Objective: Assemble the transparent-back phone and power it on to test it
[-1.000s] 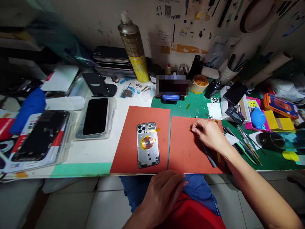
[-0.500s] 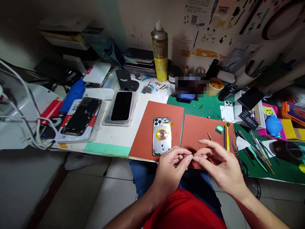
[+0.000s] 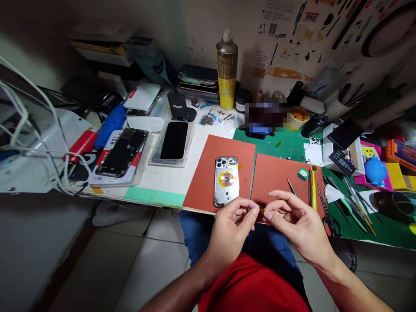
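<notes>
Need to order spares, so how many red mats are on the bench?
2. The left mat lies under the silver phone; the right mat is beside it, across a narrow gap, partly hidden by the left hand and right hand.

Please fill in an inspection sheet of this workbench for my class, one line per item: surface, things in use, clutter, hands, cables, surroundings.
Surface: two reddish mats, left and right, on a white and green worktop.
Things: phone back with copper coil on the left mat; small amber strip between the hands.
Clutter: scissors, yellow-handled tool and other tools to the right; spray can at the back; dark-screened phone on a clear case at left.
Hands: left hand and right hand pinch the amber strip at the mats' near edge.
Cables: white cables, looped at far left.
Surroundings: marked wall behind; tiled floor below.
</notes>
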{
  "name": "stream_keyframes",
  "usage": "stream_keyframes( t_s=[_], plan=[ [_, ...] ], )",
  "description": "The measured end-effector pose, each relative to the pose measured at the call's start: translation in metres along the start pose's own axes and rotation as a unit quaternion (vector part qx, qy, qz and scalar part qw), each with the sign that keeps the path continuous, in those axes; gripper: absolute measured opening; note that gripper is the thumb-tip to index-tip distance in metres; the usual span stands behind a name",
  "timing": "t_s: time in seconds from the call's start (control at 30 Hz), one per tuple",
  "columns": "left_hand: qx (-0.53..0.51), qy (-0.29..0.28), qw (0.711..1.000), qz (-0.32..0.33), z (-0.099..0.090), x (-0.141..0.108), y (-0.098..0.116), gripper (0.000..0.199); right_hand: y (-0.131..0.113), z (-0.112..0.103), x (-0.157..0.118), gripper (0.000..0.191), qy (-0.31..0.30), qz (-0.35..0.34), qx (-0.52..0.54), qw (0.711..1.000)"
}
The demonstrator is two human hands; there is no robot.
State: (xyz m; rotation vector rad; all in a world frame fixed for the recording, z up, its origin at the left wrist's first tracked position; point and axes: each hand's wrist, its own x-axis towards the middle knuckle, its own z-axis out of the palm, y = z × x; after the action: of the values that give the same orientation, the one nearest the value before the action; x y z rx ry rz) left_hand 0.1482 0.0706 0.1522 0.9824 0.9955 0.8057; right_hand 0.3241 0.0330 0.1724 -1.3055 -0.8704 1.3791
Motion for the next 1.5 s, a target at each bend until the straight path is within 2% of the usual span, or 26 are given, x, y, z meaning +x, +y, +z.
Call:
stream_keyframes(
  t_s=[0.13, 0.2, 0.23, 0.27, 0.33, 0.37, 0.4, 0.47, 0.53, 0.67, 0.8, 0.9, 0.97, 1.03, 1.1, 1.13, 1.2, 1.27, 1.3, 1.33, 1.43, 1.5],
  plan=[
    [-0.011, 0.026, 1.0, 0.003, -0.002, -0.008, -0.006, 0.028, 0.005, 0.007, -0.007, 0.034, 0.022, -0.071, -0.084, 0.994],
    [-0.035, 0.012, 0.999, -0.008, -0.003, -0.012, -0.012, 0.029, 0.012, 0.007, -0.011, 0.042, 0.064, -0.165, -0.192, 0.965],
    [-0.051, 0.004, 0.999, -0.014, -0.003, -0.014, -0.015, 0.03, 0.015, 0.005, -0.012, 0.047, 0.075, -0.234, -0.261, 0.934],
    [-0.07, -0.004, 0.997, -0.02, -0.003, -0.016, -0.018, 0.031, 0.017, 0.002, -0.014, 0.05, 0.066, -0.314, -0.328, 0.888],
    [-0.117, -0.015, 0.992, -0.036, -0.005, -0.02, -0.022, 0.035, 0.017, -0.007, -0.015, 0.045, -0.002, -0.477, -0.427, 0.768],
    [-0.141, -0.019, 0.989, -0.045, -0.006, -0.022, -0.023, 0.039, 0.015, -0.011, -0.014, 0.039, -0.047, -0.534, -0.454, 0.712],
    [-0.16, -0.025, 0.985, -0.053, -0.007, -0.024, -0.023, 0.044, 0.011, -0.014, -0.014, 0.033, -0.084, -0.571, -0.469, 0.668],
    [-0.171, -0.046, 0.981, -0.075, -0.011, -0.027, -0.02, 0.05, 0.003, -0.019, -0.012, 0.022, -0.115, -0.603, -0.491, 0.618],
    [-0.153, -0.071, 0.981, -0.099, -0.013, -0.03, -0.015, 0.049, -0.003, -0.02, -0.01, 0.014, -0.124, -0.616, -0.507, 0.59],
    [-0.107, -0.09, 0.982, -0.124, -0.014, -0.028, -0.007, 0.039, -0.01, -0.021, -0.009, 0.013, -0.136, -0.615, -0.525, 0.572],
    [-0.08, -0.093, 0.984, -0.127, -0.012, -0.026, -0.005, 0.03, -0.015, -0.025, -0.006, 0.015, -0.219, -0.604, -0.525, 0.559],
    [-0.066, -0.095, 0.984, -0.136, -0.011, -0.025, -0.004, 0.025, -0.018, -0.027, -0.004, 0.021, -0.246, -0.6, -0.533, 0.543],
    [-0.059, -0.095, 0.983, -0.143, -0.011, -0.026, -0.003, 0.024, -0.016, -0.028, -0.007, 0.025, -0.247, -0.594, -0.531, 0.551],
    [-0.054, -0.091, 0.984, -0.144, -0.011, -0.026, -0.003, 0.023, -0.011, -0.03, -0.014, 0.026, -0.216, -0.573, -0.53, 0.587],
    [-0.048, -0.086, 0.985, -0.141, -0.01, -0.026, -0.002, 0.024, -0.003, -0.034, -0.023, 0.027, -0.141, -0.54, -0.552, 0.62],
    [-0.044, -0.083, 0.986, -0.141, -0.01, -0.026, -0.002, 0.024, 0.001, -0.036, -0.027, 0.027, -0.104, -0.532, -0.568, 0.619],
    [-0.036, -0.077, 0.986, -0.142, -0.01, -0.026, -0.001, 0.025, 0.008, -0.039, -0.033, 0.026, -0.068, -0.547, -0.594, 0.586],
    [-0.028, -0.074, 0.986, -0.147, -0.009, -0.025, 0.0, 0.026, 0.012, -0.041, -0.035, 0.022, -0.073, -0.584, -0.601, 0.541],
    [-0.024, -0.073, 0.986, -0.15, -0.009, -0.025, 0.001, 0.026, 0.014, -0.04, -0.035, 0.021, -0.076, -0.595, -0.599, 0.531],
    [-0.021, -0.073, 0.985, -0.152, -0.008, -0.025, 0.002, 0.027, 0.015, -0.039, -0.035, 0.022, -0.075, -0.593, -0.597, 0.535],
    [-0.02, -0.08, 0.984, -0.156, -0.005, -0.023, 0.005, 0.028, 0.02, -0.036, -0.033, 0.03, -0.074, -0.567, -0.588, 0.572],
    [-0.019, -0.084, 0.984, -0.154, -0.002, -0.023, 0.007, 0.028, 0.023, -0.035, -0.033, 0.035, -0.087, -0.558, -0.587, 0.58]
  ],
)
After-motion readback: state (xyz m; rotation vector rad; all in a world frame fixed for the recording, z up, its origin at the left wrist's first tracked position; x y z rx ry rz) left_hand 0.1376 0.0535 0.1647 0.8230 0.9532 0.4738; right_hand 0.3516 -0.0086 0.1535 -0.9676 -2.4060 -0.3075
